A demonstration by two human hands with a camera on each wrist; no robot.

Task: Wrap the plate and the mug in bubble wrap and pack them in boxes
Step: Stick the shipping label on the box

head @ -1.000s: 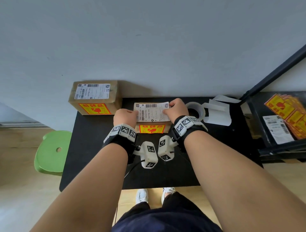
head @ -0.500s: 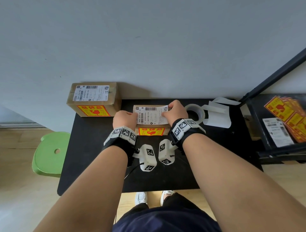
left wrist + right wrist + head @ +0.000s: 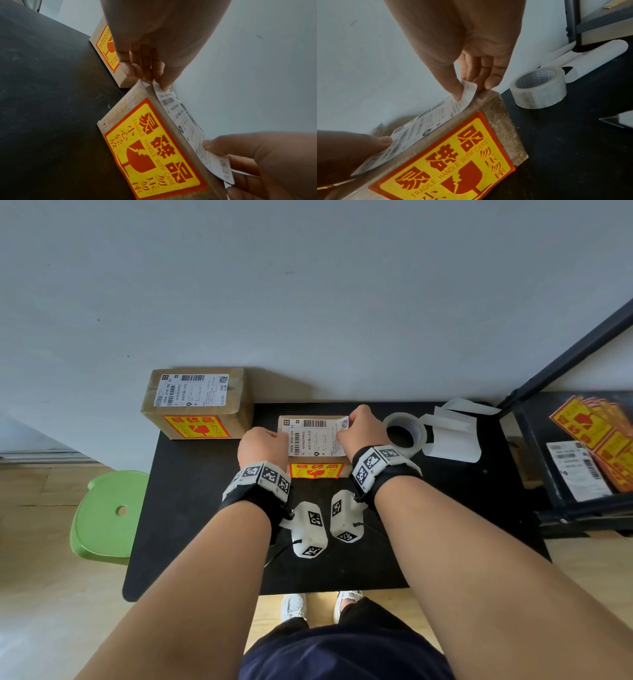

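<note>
On the black table [image 3: 191, 508] stand two sealed brown boxes (contents hidden): the larger box [image 3: 197, 405] far left, the smaller box [image 3: 317, 470] centre. Left hand [image 3: 262, 446] and right hand [image 3: 359, 429] each pinch an end of the shipping label [image 3: 315, 438] atop the smaller

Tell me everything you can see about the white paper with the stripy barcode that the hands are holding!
The shipping label is a white paper rectangle printed with barcodes, a QR code and small black text. It lies over the top of the small cardboard box, which wears a yellow and red fragile sticker on its front. It is not flat yet: the ends curl up. The left hand pinches its left end and the right hand pinches its right corner, thumb on top.
</note>
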